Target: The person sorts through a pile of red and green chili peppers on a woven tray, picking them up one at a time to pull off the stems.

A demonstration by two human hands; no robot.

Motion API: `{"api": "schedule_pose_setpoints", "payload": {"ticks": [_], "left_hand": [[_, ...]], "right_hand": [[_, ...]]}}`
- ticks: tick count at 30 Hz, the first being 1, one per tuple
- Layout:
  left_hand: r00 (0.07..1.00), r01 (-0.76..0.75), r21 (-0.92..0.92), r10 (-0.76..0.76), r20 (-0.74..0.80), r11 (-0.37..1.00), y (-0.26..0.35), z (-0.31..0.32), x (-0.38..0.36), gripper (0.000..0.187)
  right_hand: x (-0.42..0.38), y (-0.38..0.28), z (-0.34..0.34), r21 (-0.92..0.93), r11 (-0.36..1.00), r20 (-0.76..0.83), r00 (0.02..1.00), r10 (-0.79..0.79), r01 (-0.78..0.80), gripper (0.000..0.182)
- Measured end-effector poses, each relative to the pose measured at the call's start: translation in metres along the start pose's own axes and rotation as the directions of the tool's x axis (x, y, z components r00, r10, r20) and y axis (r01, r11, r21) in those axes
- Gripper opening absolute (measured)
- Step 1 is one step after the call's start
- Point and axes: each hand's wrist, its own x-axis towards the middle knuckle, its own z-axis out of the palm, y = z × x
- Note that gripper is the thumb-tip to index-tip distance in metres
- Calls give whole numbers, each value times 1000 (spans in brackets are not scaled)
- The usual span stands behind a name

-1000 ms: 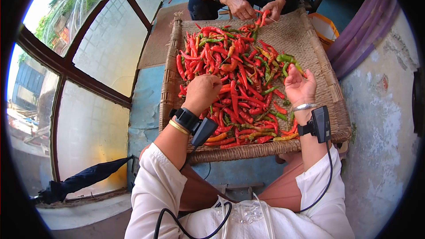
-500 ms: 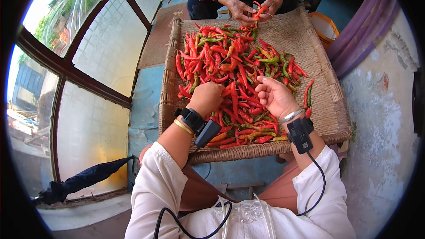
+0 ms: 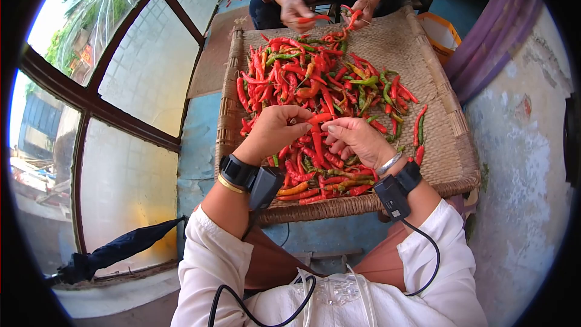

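Above the pile of chili peppers (image 3: 296, 75), my two hands are close together. A red chili pepper (image 3: 319, 118) spans the gap between them. My left hand (image 3: 275, 133) pinches one end of it between thumb and forefinger. At the other end, the thumb and forefinger of my right hand (image 3: 358, 140) close on the pepper, with the remaining fingers curled under. Which end bears the stem is too small to tell. Mostly red peppers, with some green and orange ones, lie below and around both hands.
A woven tray-like surface (image 3: 445, 145) with a raised rim carries the peppers. Across it, another person's hands (image 3: 358, 17) hold red peppers. Windows (image 3: 142, 66) stand at left, with a folded umbrella (image 3: 121, 248) below. A yellow-edged container (image 3: 440, 33) sits beyond the right rim.
My left hand has risen slightly from the pile and now pinches a pepper. My right hand has moved left to meet it. The other person's hands have drawn apart, a pepper in each.
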Motion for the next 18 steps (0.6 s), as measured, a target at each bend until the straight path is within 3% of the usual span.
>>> {"api": "schedule_pose_setpoints", "payload": {"ticks": [4,7,9,12,14,17,18], "left_hand": [[994,95,-153,-85,67,984,4,11,-1,15],[989,9,-182,18,148,983,8,18,-1,11],[980,13,-168,21,198,986,7,19,-1,14],[984,-7,-49,16,180,999,2,19,1,12],[993,44,-70,-36,117,997,-1,17,2,12],[991,131,-205,-123,50,970,-13,15,7,16],[991,133,-365,-131,29,922,-15,14,7,19]], "right_hand": [[-1,2,5,96,988,16,992,-125,123,23],[2,6,3,193,974,-4,993,-121,119,20],[4,11,-1,396,914,-6,996,-92,87,16],[2,5,-8,374,923,-36,996,-85,92,12],[1,0,-14,381,917,-80,993,-91,115,10],[1,-9,-33,394,902,-168,979,-115,174,9],[-1,-13,-39,424,878,-203,968,-146,221,9]]}}
